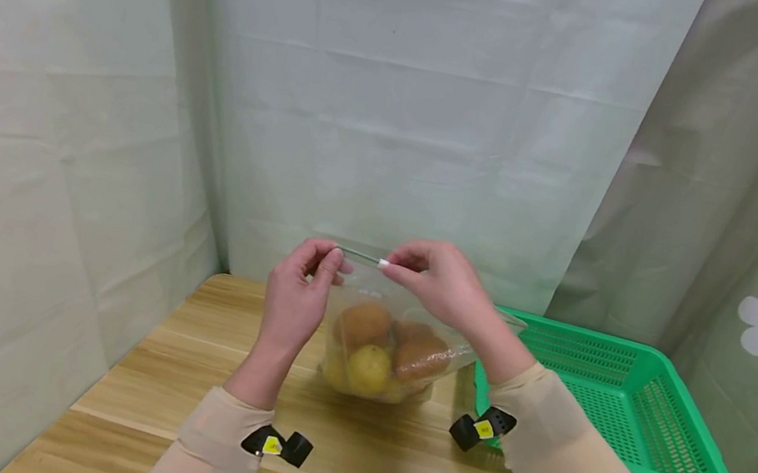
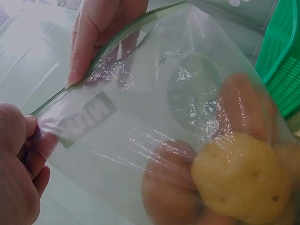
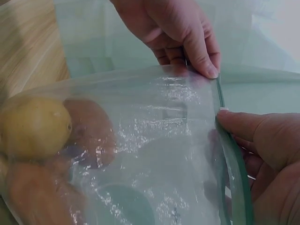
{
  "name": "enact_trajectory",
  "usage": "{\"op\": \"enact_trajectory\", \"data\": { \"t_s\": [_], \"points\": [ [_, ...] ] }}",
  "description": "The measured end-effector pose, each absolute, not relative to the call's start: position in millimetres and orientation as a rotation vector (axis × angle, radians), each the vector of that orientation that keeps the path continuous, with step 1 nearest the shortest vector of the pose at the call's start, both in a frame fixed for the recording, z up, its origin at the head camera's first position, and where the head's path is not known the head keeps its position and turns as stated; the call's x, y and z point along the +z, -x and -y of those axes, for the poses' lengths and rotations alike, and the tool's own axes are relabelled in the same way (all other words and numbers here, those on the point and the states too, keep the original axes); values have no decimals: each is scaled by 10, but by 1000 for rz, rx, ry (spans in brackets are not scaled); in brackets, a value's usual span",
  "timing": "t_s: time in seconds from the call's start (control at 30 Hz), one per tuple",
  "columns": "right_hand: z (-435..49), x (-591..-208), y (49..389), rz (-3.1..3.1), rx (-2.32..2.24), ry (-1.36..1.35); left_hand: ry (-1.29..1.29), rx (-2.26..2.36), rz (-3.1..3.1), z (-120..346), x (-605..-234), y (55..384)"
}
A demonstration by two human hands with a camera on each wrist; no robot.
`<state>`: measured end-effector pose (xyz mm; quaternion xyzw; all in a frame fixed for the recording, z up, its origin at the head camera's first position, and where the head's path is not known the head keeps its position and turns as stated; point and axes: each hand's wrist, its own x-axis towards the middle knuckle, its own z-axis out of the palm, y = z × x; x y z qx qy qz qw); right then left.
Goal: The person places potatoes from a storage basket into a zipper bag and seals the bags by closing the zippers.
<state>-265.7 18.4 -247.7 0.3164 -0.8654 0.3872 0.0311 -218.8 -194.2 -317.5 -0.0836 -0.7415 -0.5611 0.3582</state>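
A clear zip bag (image 1: 369,290) with a green-edged top stands upright on the table. Inside are a yellow, potato-like round item (image 2: 241,176) and several orange-brown rounded ones (image 3: 42,192); their exact kind is unclear through the film. At one end of the bag's top edge, my left hand (image 1: 299,290) pinches the corner between thumb and fingers. My right hand (image 1: 446,286) pinches the green zip strip (image 3: 239,183) a short way along, where a small white piece (image 1: 383,264) shows at its fingertips. Past the right hand, the zip's two sides stand apart.
A green perforated plastic basket (image 1: 695,428) stands to the right, close beside the bag. Under both is a wooden tabletop (image 1: 164,418). Pale hanging sheets (image 1: 409,107) enclose the back and sides.
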Motion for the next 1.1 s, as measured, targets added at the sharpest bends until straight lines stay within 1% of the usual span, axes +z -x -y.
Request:
{"op": "enact_trajectory", "data": {
  "t_s": [1.1],
  "points": [
    [-611, -2553, 2668, 2717, 1209, -885, 202, -1474, 1869, 2000, -3218, 2253]
  ]
}}
